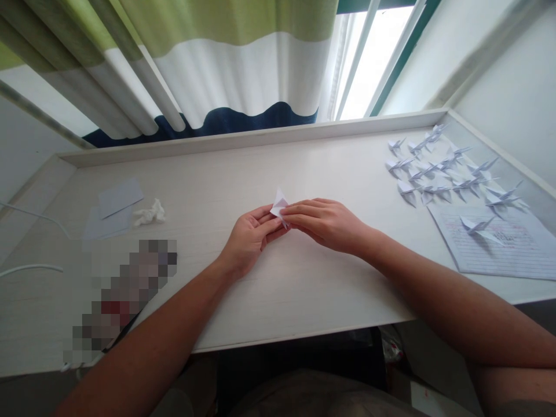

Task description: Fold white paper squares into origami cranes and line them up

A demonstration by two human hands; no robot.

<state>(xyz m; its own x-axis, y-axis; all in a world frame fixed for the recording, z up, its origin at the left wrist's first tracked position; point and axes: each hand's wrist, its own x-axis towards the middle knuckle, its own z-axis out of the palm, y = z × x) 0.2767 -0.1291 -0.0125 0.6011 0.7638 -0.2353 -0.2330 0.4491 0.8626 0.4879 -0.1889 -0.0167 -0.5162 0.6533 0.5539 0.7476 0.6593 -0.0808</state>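
Observation:
A small folded piece of white paper stands between my two hands at the middle of the white desk. My left hand pinches its lower edge with thumb and fingers. My right hand has its fingers pressed together against the paper's right side. Only the pointed top of the paper shows above the fingertips.
Several finished paper cranes lie at the far right, one on a lined sheet. Blank paper squares and a crumpled scrap lie at the left. White cables cross the left edge. A striped curtain hangs behind.

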